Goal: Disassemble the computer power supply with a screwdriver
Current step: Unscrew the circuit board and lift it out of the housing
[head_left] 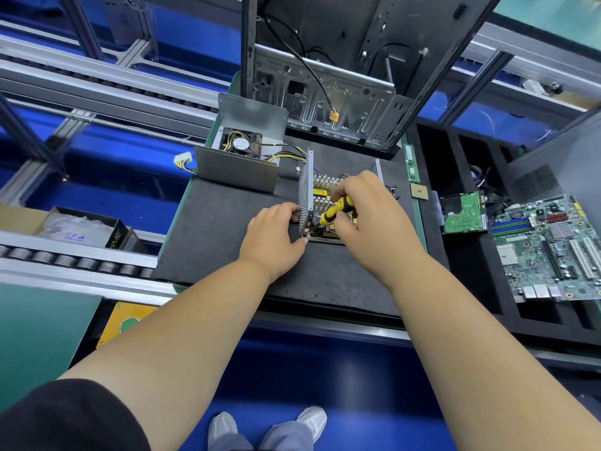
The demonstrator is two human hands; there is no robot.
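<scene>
Right hand [367, 216]: fingers curled tight round the yellow-and-black handle of the screwdriver [335, 212], thumb on the near side; the hand sits over the open power supply.

Screwdriver: slants down and to the left from the right fingers; its tip ends low in the near-left corner of the unit, just beside the left fingertips (the very tip is too small to make out).

Left hand [276, 240]: fingers close together and pressed against the perforated side wall [305, 193] of the power supply, thumb at the wall's lower near corner, so the wall is pinched between thumb and fingers.

Power supply [325, 190]: open on the dark foam mat [221, 229], between the two hands; silver heat-sink fins and a yellow part show just beyond the right fingers.

Removed cover [237, 151]: a bent metal shell with a black fan and yellow-black wires, lying on the mat beyond the left fingers and well apart from them.

Loose screws [393, 190]: a small dark cluster on the mat just right of the right knuckles.

Computer case [325, 102]: standing open at the far edge of the mat, beyond both hands.

Motherboard [546, 249]: in the black tray to the right, well apart from the right fingers (a smaller green board lies between).
</scene>
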